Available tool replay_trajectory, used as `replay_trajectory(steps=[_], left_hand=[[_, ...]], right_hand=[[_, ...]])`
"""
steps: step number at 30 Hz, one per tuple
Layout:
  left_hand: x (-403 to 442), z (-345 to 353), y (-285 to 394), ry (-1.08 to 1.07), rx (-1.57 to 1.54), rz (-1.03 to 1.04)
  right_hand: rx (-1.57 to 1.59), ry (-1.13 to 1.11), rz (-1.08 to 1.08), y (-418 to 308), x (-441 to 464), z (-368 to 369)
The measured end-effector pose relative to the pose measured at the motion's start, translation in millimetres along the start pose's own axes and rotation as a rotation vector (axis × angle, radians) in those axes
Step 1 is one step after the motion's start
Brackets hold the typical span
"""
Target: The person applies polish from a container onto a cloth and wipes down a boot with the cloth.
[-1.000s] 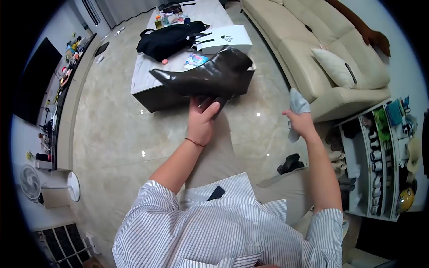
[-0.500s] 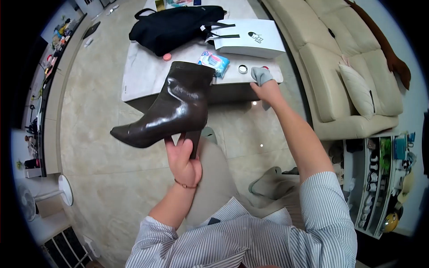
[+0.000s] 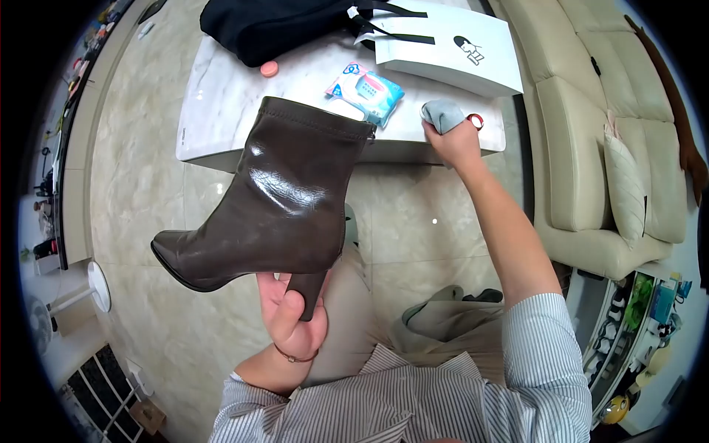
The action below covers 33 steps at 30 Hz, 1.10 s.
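The sofa [image 3: 583,140] stood to the right of the table [image 3: 221,111], the landmark; a white paper bag [image 3: 458,52] lay on the table's top; the dark brown boot [image 3: 273,192] was held up at the table's near side, its shaft top overlapping the near edge in view; its sole line ran left to right, roughly along that edge; the toe pointed left, the open top faced toward the table, and the back of the boot faced right.

The left hand [image 3: 295,328], on the person's side of the table, was below the boot and closed around its block heel [image 3: 310,292]; the right hand [image 3: 459,144], at the table's near edge, was closed on a grey cloth [image 3: 443,117]; whether the cloth touched the table could not be told.

The boot lay to the left of the right hand, with a gap between it and the cloth; the shaft top was the part nearer the right hand, and the toe was the far end; the wipes pack [image 3: 365,94] lay on the table between shaft top and cloth.
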State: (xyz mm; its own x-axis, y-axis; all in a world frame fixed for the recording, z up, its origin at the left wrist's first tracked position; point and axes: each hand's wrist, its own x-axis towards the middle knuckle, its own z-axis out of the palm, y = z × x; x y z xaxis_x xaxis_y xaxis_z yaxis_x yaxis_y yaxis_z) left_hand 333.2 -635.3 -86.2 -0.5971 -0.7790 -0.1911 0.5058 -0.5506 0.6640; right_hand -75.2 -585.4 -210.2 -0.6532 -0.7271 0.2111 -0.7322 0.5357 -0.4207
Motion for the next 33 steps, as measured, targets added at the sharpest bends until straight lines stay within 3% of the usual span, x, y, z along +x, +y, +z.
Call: replay_trajectory(steps=[3,10,13,16,21,23,24,25,27,30,33], left_hand=[[1,4,-4,-0.007,0.044,0.011],[-1,4,-9,-0.012,0.063,0.022],[0,3,-7,-0.032,0.056,0.027],[-2,4,-5,-0.028,0.041,0.031],[-1,6,-3,-0.003,0.034,0.048],[-1,10,0,-0.02,0.045,0.043],[-4,12,0,-0.029,0.046,0.051],[-6,12,-2,-0.033,0.038,0.044],[-7,10,-5,-0.04,0.03,0.04],[-10,4,-9,-0.075,0.038,0.051],[-11,0,-10,-0.069,0.039,0.058]], right_hand=[[-0.013,-0.032,0.082,6,-3,3],[0.176,0.051,-0.028,15,2,11],[0.129,-0.053,0.08,11,6,-2],[0.964,-0.028,0.262,7,4,-15],[1.22,-0.12,0.399,4,-10,-47],[1.078,-0.078,0.441,0,-13,-52],[0.894,-0.018,0.262,-3,-12,-45],[0.459,-0.117,0.225,1,-13,-50],[0.122,-0.108,-0.031,-2,-1,-43],[-0.029,-0.237,0.123,-23,9,-48],[-0.103,-0.215,0.149,-18,15,-29]])
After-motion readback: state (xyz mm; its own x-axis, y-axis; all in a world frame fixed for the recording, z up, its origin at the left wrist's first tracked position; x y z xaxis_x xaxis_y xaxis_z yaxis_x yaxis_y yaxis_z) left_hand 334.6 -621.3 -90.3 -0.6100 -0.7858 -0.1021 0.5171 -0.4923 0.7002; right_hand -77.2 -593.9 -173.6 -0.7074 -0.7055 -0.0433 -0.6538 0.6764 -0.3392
